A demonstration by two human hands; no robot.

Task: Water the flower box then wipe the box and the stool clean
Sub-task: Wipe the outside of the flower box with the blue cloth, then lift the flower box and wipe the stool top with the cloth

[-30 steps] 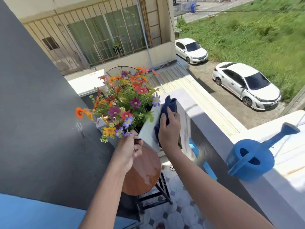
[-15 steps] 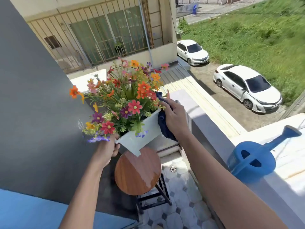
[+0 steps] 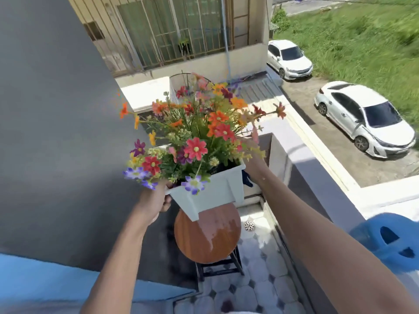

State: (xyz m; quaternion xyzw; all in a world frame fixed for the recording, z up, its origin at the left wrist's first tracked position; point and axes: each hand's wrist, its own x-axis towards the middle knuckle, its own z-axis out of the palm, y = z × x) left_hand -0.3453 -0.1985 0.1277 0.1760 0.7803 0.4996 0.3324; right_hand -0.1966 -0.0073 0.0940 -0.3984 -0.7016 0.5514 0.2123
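The white flower box (image 3: 212, 192) was held above the round wooden stool (image 3: 207, 234), turned more level than a moment earlier. The left hand (image 3: 156, 201) gripped its near corner; the right hand (image 3: 249, 152), mostly hidden by blooms, seemingly pressed a dark blue cloth (image 3: 247, 179) against its far side.

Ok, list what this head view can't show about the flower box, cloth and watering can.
- Right hand: mostly behind the flowers.
- Blue cloth: only a corner shows past the flower box.
- Blue watering can: blurred, spout cut off by the right edge.
- Soil wetness: hidden by blooms.
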